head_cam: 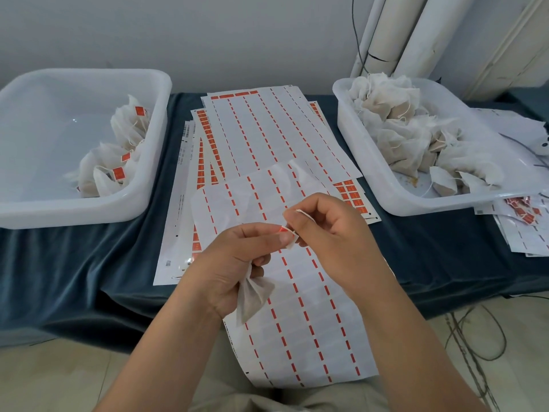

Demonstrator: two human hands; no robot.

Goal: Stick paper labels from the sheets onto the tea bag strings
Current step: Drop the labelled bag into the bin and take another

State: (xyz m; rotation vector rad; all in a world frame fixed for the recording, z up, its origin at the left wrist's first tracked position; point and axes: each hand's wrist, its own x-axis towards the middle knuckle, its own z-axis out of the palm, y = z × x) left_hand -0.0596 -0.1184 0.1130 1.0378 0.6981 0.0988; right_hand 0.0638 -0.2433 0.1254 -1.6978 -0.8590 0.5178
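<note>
Dark blue cloth (89,278) covers a long table set against a pale wall (208,34), with white pipes (416,34) rising in the far right corner. At the centre, a person seated at the table works on one tea bag (252,295) above a spread of label sheets (267,129).

The left hand (234,263) grips the tea bag with its lower fingers curled, so the bag hangs below the palm. Its thumb and forefinger pinch a small orange label (286,231). The right hand (332,230) meets it from the other side, thumb and forefinger pinched on the string (304,213) just beside the label, and a loop of the string lies over the forefinger. The two hands touch at the label, held above the front sheet (312,337), which is mostly peeled and droops over the table edge toward the person's lap.

On the left, a white tub (74,209) holds a small heap of labelled bags (118,162) with orange tags showing. On the right, a second tub (416,206) is piled with plain bags (401,123), their strings loose. More sheets, some with orange labels left on them, lie fanned between the tubs. A further stack of used sheets (520,233) sits at the table's far right edge. Cables (475,337) trail over the tiled floor below.
</note>
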